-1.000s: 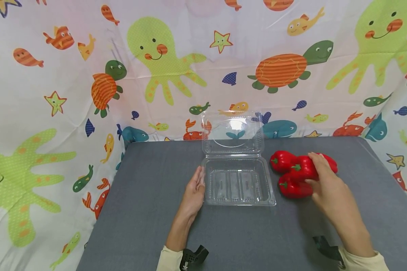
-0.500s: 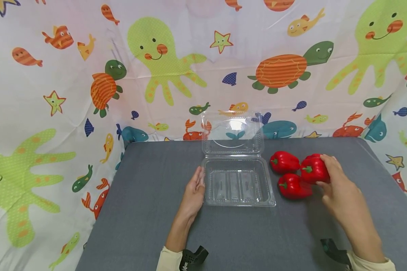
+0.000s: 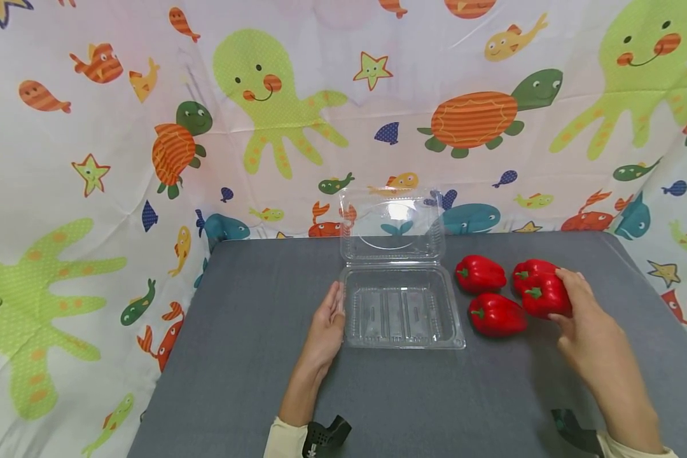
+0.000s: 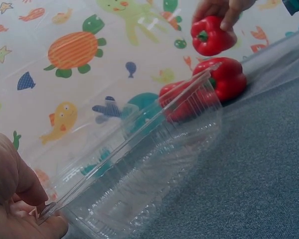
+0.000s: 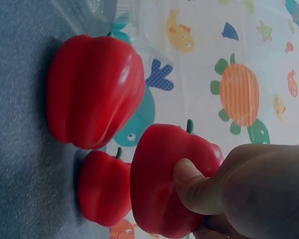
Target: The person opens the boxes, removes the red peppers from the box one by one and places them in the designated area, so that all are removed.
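My left hand (image 3: 326,324) pinches the left rim of a clear plastic clamshell container (image 3: 458,340), which stands with its lid (image 3: 349,248) raised at the back. In the left wrist view, thumb and fingers meet on the rim corner. My right hand (image 3: 598,343) grips a red bell pepper (image 3: 549,296) with a green stem, thumb pressed on its side in the right wrist view. The held pepper (image 4: 212,37) hangs above the table in the left wrist view. Other red bell peppers lie to its left: one in front (image 3: 497,316), one behind (image 3: 481,275), and one partly hidden behind it (image 3: 528,270).
A grey cloth (image 3: 252,356) covers the table. Behind and at the sides hangs a white curtain (image 3: 320,127) printed with sea animals, close behind the raised lid. A black wrist strap mount (image 3: 326,436) sits on the left sleeve.
My right hand has carried its bell pepper rightward and slightly toward the front, away from the peppers on the left, uncovering more of the one at the back right. The left hand stays put.
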Available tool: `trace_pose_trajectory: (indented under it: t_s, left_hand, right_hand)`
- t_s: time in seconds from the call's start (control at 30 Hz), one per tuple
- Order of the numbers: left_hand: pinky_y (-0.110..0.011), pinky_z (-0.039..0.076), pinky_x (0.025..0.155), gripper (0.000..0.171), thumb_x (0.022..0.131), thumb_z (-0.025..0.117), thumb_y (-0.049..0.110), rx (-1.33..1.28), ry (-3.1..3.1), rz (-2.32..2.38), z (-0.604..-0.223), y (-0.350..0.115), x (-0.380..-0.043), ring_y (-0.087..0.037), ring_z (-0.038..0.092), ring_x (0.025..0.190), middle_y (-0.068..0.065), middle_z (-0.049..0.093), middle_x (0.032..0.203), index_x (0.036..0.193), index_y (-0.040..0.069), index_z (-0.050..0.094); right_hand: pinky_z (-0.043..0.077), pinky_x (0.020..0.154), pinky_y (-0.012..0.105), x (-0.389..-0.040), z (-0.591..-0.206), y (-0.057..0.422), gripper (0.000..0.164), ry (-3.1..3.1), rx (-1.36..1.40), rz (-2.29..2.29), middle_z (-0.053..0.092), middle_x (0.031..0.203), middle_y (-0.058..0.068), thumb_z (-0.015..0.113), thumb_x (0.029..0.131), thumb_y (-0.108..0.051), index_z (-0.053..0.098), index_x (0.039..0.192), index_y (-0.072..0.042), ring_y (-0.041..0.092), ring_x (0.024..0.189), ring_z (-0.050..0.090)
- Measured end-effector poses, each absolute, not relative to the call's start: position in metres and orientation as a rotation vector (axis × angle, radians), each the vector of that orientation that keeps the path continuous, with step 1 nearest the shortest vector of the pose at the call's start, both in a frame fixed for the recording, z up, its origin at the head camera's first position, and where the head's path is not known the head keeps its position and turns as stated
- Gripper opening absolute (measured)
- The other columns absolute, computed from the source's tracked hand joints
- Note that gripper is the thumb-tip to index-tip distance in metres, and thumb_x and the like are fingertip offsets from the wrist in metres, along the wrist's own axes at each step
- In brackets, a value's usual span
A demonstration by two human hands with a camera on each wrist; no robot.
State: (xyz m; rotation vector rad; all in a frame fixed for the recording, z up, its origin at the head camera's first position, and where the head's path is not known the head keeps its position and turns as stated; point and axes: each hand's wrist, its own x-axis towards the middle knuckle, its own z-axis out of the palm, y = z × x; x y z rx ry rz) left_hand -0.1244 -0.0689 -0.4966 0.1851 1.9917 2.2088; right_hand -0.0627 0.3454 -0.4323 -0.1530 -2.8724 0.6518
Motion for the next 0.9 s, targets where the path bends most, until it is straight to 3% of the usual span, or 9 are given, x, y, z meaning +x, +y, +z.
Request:
trace_pose_trajectory:
  t_s: [0.23, 0.37, 0.73, 0.9]
  left_hand:
    - [-0.041, 0.012, 0.131, 0.063, 0.109, 0.032, -0.007, 0.185, 2.002, 2.206, -0.495, -0.068, -0.124, -0.025, 0.011, 0.163, -0.015, 0.014, 0.176, 0.168, -0.002, 0.008]
    - [-0.04, 0.013, 0.131, 0.063, 0.109, 0.032, -0.007, 0.179, 2.001, 2.205, -0.495, -0.068, -0.124, -0.024, 0.012, 0.162, -0.014, 0.014, 0.176, 0.168, -0.002, 0.008]
    - [-0.039, 0.013, 0.131, 0.064, 0.109, 0.032, -0.008, 0.174, 1.985, 2.22, -0.495, -0.068, -0.125, -0.024, 0.012, 0.162, -0.013, 0.015, 0.176, 0.168, -0.001, 0.009]
    - [-0.04, 0.013, 0.131, 0.064, 0.109, 0.032, -0.008, 0.163, 1.977, 2.223, -0.494, -0.067, -0.125, -0.025, 0.013, 0.162, -0.014, 0.015, 0.176, 0.168, -0.001, 0.009]
  right_hand:
    - [0.05, 0.083, 0.078, -0.06, -0.437, 0.352, 0.103, -2.889, -0.188, 0.657, 0.02, 0.168, 0.034, 0.077, 0.085, 0.011, 0.018, 0.168, -0.004, 0.057, 0.15, 0.025]
    - [0.048, 0.085, 0.08, -0.06, -0.439, 0.356, 0.104, -2.911, -0.219, 0.665, 0.02, 0.168, 0.034, 0.076, 0.086, 0.011, 0.016, 0.169, -0.006, 0.053, 0.156, 0.014]
    - [0.05, 0.082, 0.079, -0.058, -0.449, 0.368, 0.101, -2.962, -0.208, 0.671, 0.023, 0.164, 0.038, 0.077, 0.087, 0.007, 0.018, 0.168, -0.006, 0.062, 0.148, 0.024]
    - [0.045, 0.086, 0.082, -0.058, -0.453, 0.372, 0.102, -2.981, -0.211, 0.674, 0.024, 0.163, 0.039, 0.078, 0.086, 0.008, 0.018, 0.168, -0.005, 0.061, 0.148, 0.023]
